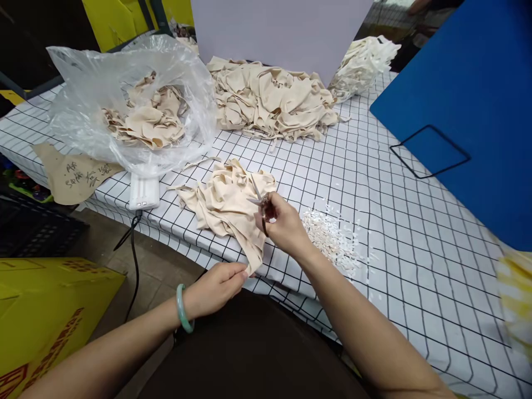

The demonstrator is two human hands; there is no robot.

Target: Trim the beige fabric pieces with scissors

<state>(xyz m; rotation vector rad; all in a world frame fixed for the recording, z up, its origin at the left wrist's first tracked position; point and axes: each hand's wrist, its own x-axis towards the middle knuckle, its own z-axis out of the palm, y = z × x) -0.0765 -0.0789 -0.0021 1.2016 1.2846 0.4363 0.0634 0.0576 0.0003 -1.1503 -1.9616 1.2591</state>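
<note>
My left hand [220, 288] pinches the lower end of a beige fabric piece [228, 208] at the table's front edge. The rest of that fabric lies crumpled on the checked cloth. In my right hand [286, 224] is a small pair of scissors [259, 200], its handles around my fingers and its blades parted, pointing up and left over the fabric. Just right of this hand lies a scatter of tiny pale cut scraps [332, 238].
A clear plastic bag [78, 72] with beige pieces stands back left, near a white power bank [144, 191] and a marked brown paper pattern [77, 176]. Behind are a large beige fabric heap [270, 100] and a white heap [366, 61]. A blue board [465, 111] fills the right.
</note>
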